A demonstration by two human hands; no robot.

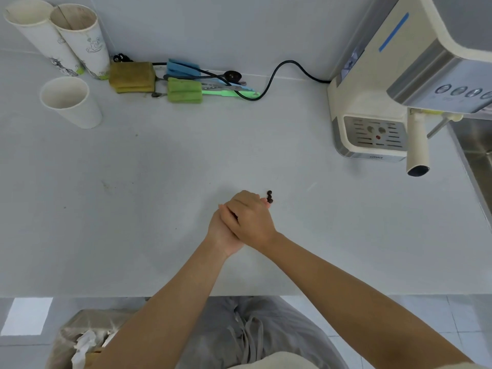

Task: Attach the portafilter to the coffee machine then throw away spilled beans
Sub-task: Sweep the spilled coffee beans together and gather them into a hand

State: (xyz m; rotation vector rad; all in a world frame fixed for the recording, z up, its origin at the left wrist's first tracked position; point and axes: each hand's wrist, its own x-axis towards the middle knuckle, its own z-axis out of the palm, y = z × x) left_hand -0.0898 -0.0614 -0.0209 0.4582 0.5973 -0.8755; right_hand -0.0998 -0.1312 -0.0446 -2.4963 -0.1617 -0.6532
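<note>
Beans (270,197) first: a few small dark ones, clustered on the white counter (159,182) at centre, right at the fingertips. The right hand (253,221) lies over the left hand (222,233), both pressed together on the counter; the right's fingers are curled, nearly touching the beans, but whether either hand has hold of anything I cannot tell. The portafilter (418,145) sits locked in the coffee machine (386,83) at far right, its pale handle sticking out toward us.

Containers now: three paper cups at far left, two tall ones (53,38) leaning by the wall, a shorter one (70,102) upright in front, and it looks empty. Below the counter edge, a bin (66,339) with crumpled paper inside.

Along the wall, sponges (131,75), blue and green brushes (202,87) and the machine's black cord (282,67), all well apart from the hands.
</note>
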